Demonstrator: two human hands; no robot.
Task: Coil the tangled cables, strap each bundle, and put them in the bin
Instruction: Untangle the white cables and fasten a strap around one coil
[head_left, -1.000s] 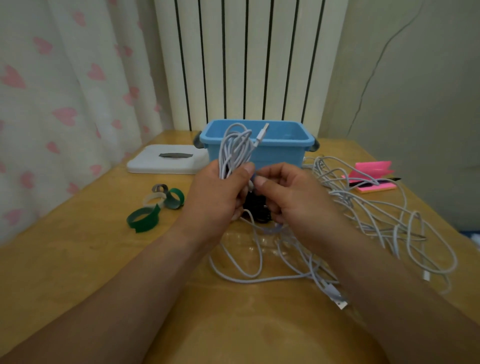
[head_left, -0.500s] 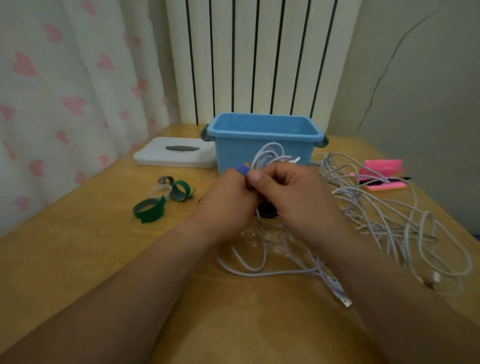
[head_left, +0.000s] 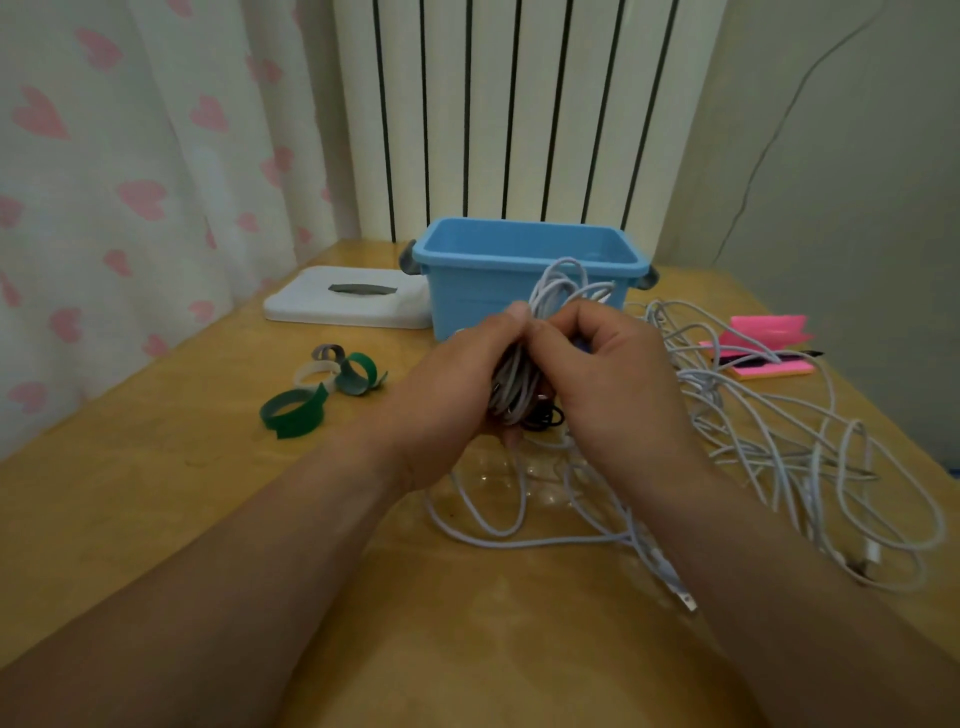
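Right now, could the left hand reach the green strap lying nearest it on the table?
Probably yes: the green strap lies on the table just left of the left hand, nothing between them. But that hand grips the coiled cable bundle, so it would need freeing first.

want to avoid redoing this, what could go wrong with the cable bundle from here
The bundle is pinched between the left hand and right hand, its loops fanning out on top; easing the grip before it is strapped could let it spring apart. A strand seems to run from under the hands into the loose cables on the table, so lifting towards the bin may drag that tangle.
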